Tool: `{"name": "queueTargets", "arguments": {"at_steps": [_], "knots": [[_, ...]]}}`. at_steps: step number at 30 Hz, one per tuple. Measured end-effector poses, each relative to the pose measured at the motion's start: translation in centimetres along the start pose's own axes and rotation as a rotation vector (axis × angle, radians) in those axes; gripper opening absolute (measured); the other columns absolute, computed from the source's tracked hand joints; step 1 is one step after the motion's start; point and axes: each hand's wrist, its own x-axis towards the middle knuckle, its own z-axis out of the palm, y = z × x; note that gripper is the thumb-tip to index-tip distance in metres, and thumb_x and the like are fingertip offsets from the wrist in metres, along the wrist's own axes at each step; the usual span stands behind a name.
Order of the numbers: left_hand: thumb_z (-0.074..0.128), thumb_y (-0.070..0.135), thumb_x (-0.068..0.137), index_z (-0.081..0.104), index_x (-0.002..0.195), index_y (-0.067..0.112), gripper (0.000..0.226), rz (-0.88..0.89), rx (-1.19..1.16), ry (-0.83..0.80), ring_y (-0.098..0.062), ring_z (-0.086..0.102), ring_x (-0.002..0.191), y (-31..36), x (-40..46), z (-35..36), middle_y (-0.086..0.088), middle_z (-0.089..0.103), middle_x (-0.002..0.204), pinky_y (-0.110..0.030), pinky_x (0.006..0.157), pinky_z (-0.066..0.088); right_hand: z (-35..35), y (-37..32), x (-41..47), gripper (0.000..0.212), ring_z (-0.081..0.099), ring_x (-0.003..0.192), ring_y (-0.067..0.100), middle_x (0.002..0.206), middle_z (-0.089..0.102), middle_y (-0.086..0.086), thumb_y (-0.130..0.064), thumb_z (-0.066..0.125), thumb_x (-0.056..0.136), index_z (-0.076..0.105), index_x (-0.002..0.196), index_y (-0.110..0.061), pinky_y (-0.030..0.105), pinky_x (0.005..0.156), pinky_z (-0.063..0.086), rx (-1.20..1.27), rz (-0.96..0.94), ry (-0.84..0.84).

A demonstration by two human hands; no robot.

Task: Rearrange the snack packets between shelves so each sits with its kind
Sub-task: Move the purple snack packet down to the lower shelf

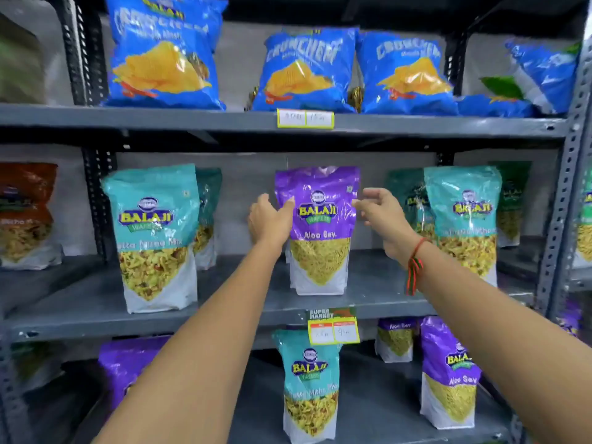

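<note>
Left hand point(269, 219) and right hand point(382, 216), fingers loosely spread, flanked the upright purple Aloo Sev packet point(318, 232) on the middle shelf point(80, 302), thumbs touching its edges without a firm grip.

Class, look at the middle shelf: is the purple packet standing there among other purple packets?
No: the purple Aloo Sev packet on the grey metal middle shelf stands between teal mix packets, not purple ones.

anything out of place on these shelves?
Yes. A purple Aloo Sev packet stands among teal mix packets on the middle shelf; a teal packet stands among purple ones below. Both hands flank the purple packet.
</note>
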Motion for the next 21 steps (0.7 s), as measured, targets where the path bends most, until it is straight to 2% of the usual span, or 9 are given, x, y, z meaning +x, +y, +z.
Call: {"name": "queueTargets", "arguments": {"at_steps": [2, 4, 5, 7, 8, 11, 17, 19, 21], "knots": [[0.060, 0.051, 0.085, 0.045, 0.139, 0.008, 0.070, -0.081, 0.073, -0.066, -0.033, 0.050, 0.128, -1.4, 0.2, 1.7, -0.014, 0.055, 0.139, -0.041, 0.103, 0.042, 0.6, 2.0, 0.8, 0.062, 0.055, 0.117, 0.020, 0.141, 0.052, 0.009, -0.022, 0.067, 0.090, 0.040, 0.145, -0.010, 0.026, 0.088, 0.039, -0.038, 0.059, -0.015], [0.056, 0.053, 0.088, 0.058, 0.124, 0.009, 0.057, -0.103, 0.099, -0.098, -0.034, 0.056, 0.119, -3.6, 0.2, 3.4, -0.014, 0.065, 0.126, -0.036, 0.090, 0.042, 1.3, 4.9, 1.8, 0.060, 0.052, 0.115, 0.013, 0.137, 0.052, 0.003, -0.025, 0.064, 0.093, 0.039, 0.145, -0.007, 0.024, 0.090, 0.035, -0.035, 0.134, -0.052], [0.055, 0.052, 0.089, 0.064, 0.114, 0.011, 0.048, -0.083, 0.086, -0.080, -0.034, 0.060, 0.111, -4.4, 0.1, 4.1, -0.012, 0.069, 0.116, -0.035, 0.083, 0.042, 1.7, 6.2, 2.3, 0.049, 0.056, 0.105, 0.007, 0.130, 0.059, 0.003, -0.027, 0.062, 0.094, 0.048, 0.138, -0.008, 0.023, 0.088, 0.035, -0.031, 0.169, -0.066], [0.056, 0.046, 0.091, 0.069, 0.099, 0.015, 0.035, -0.041, 0.038, -0.012, -0.033, 0.064, 0.099, -5.4, 0.0, 5.0, -0.009, 0.074, 0.102, -0.035, 0.077, 0.045, 2.2, 7.7, 3.2, 0.013, 0.060, 0.068, -0.010, 0.094, 0.067, -0.003, -0.025, 0.057, 0.097, 0.065, 0.103, -0.016, 0.018, 0.073, 0.041, -0.001, 0.204, -0.090], [0.056, 0.044, 0.091, 0.069, 0.095, 0.015, 0.032, -0.025, 0.026, 0.030, -0.032, 0.065, 0.095, -5.7, 0.0, 5.2, -0.007, 0.074, 0.099, -0.036, 0.077, 0.047, 2.4, 8.1, 3.4, 0.014, 0.057, 0.056, -0.012, 0.081, 0.064, -0.008, -0.023, 0.056, 0.097, 0.065, 0.088, -0.019, 0.014, 0.064, 0.042, 0.027, 0.204, -0.093], [0.059, 0.041, 0.090, 0.069, 0.087, 0.016, 0.027, -0.004, -0.007, 0.107, -0.029, 0.066, 0.087, -6.4, 0.1, 5.8, -0.004, 0.075, 0.090, -0.035, 0.077, 0.048, 3.1, 9.7, 3.8, 0.020, 0.060, 0.066, 0.004, 0.077, 0.068, -0.005, -0.021, 0.064, 0.093, 0.067, 0.073, -0.018, 0.021, 0.066, 0.046, 0.096, 0.171, -0.016], [0.062, 0.034, 0.089, 0.066, 0.076, 0.018, 0.022, 0.011, -0.004, 0.177, -0.025, 0.064, 0.076, -6.1, -0.1, 5.1, 0.007, 0.062, 0.069, -0.028, 0.067, 0.040, 4.0, 9.7, 3.2, 0.023, 0.059, 0.073, 0.013, 0.075, 0.073, 0.010, -0.034, 0.072, 0.075, 0.074, 0.070, -0.012, 0.033, 0.075, 0.050, 0.060, 0.074, 0.135], [0.061, 0.035, 0.090, 0.063, 0.074, 0.021, 0.022, -0.003, -0.025, 0.205, -0.021, 0.061, 0.072, -5.5, -0.8, 4.2, 0.009, 0.061, 0.068, -0.027, 0.067, 0.040, 4.2, 8.7, 2.2, 0.031, 0.054, 0.071, 0.011, 0.075, 0.072, 0.020, -0.034, 0.071, 0.078, 0.074, 0.078, -0.003, 0.030, 0.072, 0.047, 0.043, 0.036, 0.154], [0.060, 0.037, 0.090, 0.061, 0.072, 0.023, 0.023, -0.002, -0.055, 0.246, -0.019, 0.060, 0.070, -4.9, -1.6, 2.9, 0.010, 0.061, 0.067, -0.029, 0.066, 0.043, 4.3, 7.5, 0.9, 0.033, 0.051, 0.070, 0.010, 0.069, 0.068, 0.015, -0.032, 0.071, 0.081, 0.074, 0.081, 0.001, 0.028, 0.071, 0.045, 0.041, -0.007, 0.166]]}}
